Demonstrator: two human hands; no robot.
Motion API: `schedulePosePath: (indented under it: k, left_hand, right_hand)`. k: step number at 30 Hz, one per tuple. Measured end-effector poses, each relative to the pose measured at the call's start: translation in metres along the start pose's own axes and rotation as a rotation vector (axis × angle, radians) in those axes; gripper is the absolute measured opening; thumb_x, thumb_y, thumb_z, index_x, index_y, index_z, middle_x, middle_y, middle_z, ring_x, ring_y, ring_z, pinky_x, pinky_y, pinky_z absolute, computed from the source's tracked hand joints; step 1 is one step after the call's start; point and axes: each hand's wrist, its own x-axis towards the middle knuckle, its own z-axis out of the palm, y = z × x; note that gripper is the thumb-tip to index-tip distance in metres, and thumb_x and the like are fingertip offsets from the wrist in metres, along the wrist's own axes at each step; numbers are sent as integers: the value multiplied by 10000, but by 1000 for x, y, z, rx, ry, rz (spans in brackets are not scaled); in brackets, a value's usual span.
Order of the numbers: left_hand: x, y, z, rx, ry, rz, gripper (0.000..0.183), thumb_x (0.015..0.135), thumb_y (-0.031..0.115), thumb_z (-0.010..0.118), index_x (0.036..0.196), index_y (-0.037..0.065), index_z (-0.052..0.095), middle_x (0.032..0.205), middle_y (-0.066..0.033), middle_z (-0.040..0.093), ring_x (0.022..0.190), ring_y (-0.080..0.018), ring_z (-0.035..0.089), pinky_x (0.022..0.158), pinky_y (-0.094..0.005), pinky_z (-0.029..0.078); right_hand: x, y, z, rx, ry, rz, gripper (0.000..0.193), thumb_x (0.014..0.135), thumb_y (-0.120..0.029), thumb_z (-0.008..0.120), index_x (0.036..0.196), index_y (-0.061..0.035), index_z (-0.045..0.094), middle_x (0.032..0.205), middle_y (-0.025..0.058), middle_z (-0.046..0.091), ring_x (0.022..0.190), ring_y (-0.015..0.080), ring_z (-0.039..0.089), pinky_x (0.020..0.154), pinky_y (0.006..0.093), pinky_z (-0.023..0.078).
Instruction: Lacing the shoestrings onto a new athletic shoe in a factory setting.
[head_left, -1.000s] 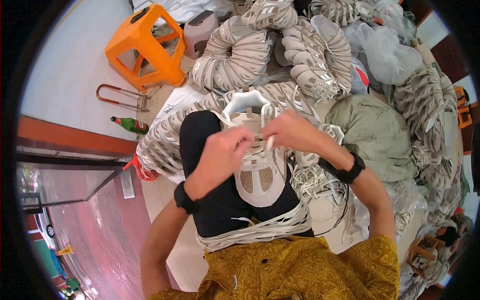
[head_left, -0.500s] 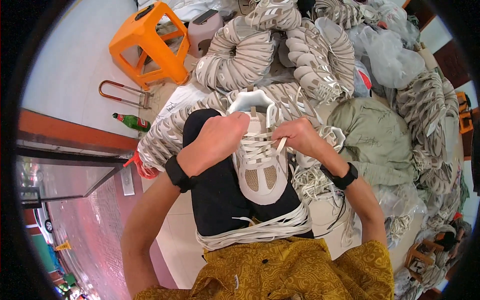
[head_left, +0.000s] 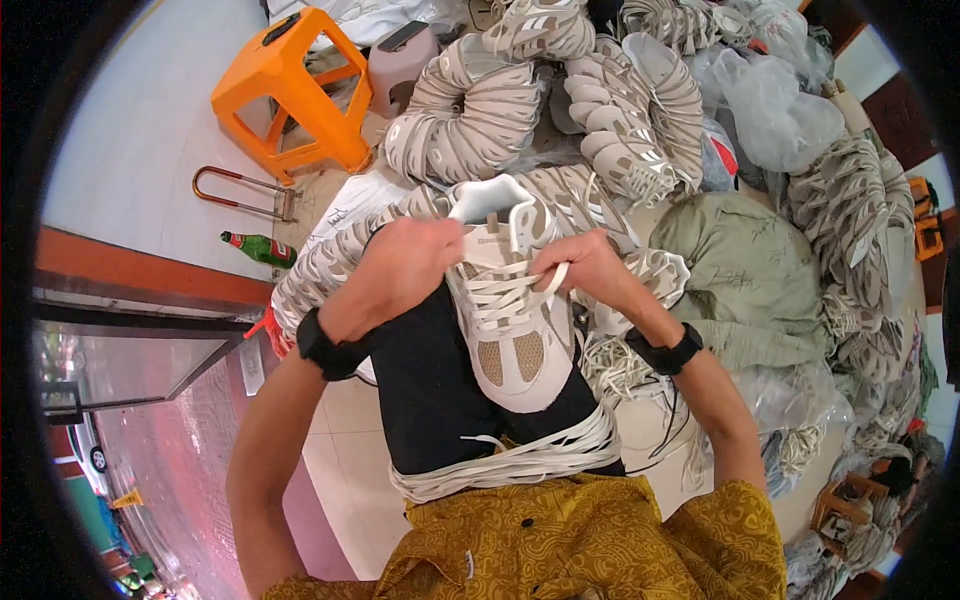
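A cream and beige sneaker (head_left: 520, 365) lies across my thighs, toe towards me, its cream shoelace (head_left: 500, 297) crossing several times over the tongue. My right hand (head_left: 588, 264) is closed on the shoelace at the sneaker's upper right, and a short loop of it sticks out below the fingers. At the upper left side of the sneaker is my left hand (head_left: 408, 268), closed like a fist and slightly blurred. Whatever its fingers hold is hidden. A bundle of loose cream laces (head_left: 510, 458) lies across my lap.
Rows of nested sneaker uppers (head_left: 465, 120) lie ahead. To the right sit an olive cloth bundle (head_left: 745, 265) and a clear plastic bag (head_left: 780, 115). An orange stool (head_left: 290, 95), a U-shaped metal lock (head_left: 245, 190) and a green bottle (head_left: 260, 248) are at left, near a glass door (head_left: 140, 350).
My left hand has moved left and slightly down, away from the sneaker's tongue. My right hand has shifted slightly left with the lace. The sneaker has tilted a little.
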Motion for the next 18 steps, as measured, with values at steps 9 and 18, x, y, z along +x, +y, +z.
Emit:
schedulePosePath:
  k: [9, 18]
  left_hand:
    - [-39, -26, -18, 193, 186, -102, 85, 791, 102, 493, 807, 29, 534, 728, -160, 530, 703, -346, 533, 611, -386, 426]
    - [6, 50, 10, 136, 262, 147, 295, 671, 176, 653, 913, 36, 559, 887, -104, 568, 858, -279, 526, 731, -379, 424]
  right_hand:
    - [3, 5, -1, 272, 64, 174, 52, 729, -26, 619, 766, -18, 655, 661, -1, 583, 555, 40, 487, 460, 173, 359]
    - [-32, -82, -137, -31, 392, -150, 321, 794, -279, 547, 887, 24, 602, 655, -22, 496, 562, 47, 417, 480, 181, 320]
